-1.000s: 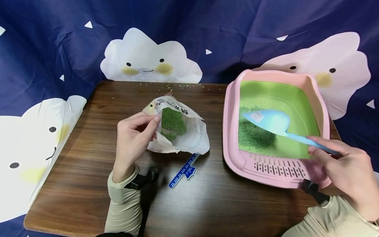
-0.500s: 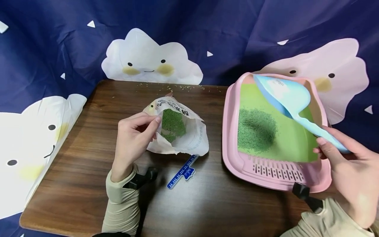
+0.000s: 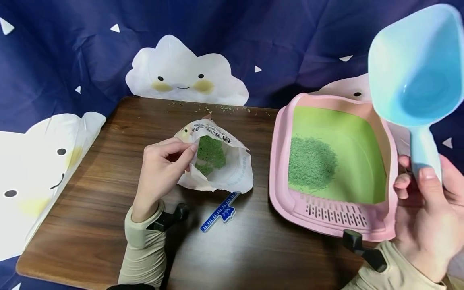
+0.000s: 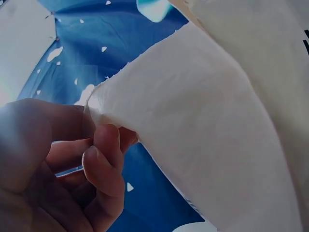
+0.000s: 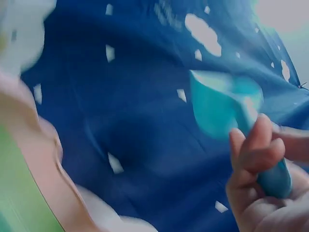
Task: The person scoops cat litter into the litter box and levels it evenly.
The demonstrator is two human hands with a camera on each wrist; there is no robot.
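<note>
My left hand [image 3: 163, 173] pinches the torn edge of a white paper-like bag [image 3: 235, 169] between thumb and fingers. Green pellets [image 3: 211, 155] show inside its mouth. In the left wrist view the bag's pale flap [image 4: 193, 96] stretches away from the fingertips. My right hand [image 3: 431, 209] grips the handle of a light blue scoop [image 3: 417, 72], raised at the right with its bowl facing me and nothing in it. Left of that hand stands a pink litter box [image 3: 279, 177] with a green inside. A heap of green pellets [image 3: 311, 163] lies in its left part.
A blue ruler-like clip [image 3: 219, 213] with piano-key markings lies on the wooden table [image 3: 90, 209] in front of the bag. Loose pellets [image 3: 228, 108] are scattered along the back edge. Behind hangs a dark blue curtain [image 3: 282, 32] with cloud faces.
My right hand has lifted the scoop up and right, out from over the litter box, and turned its bowl toward me. The left hand keeps its pinch on the bag.
</note>
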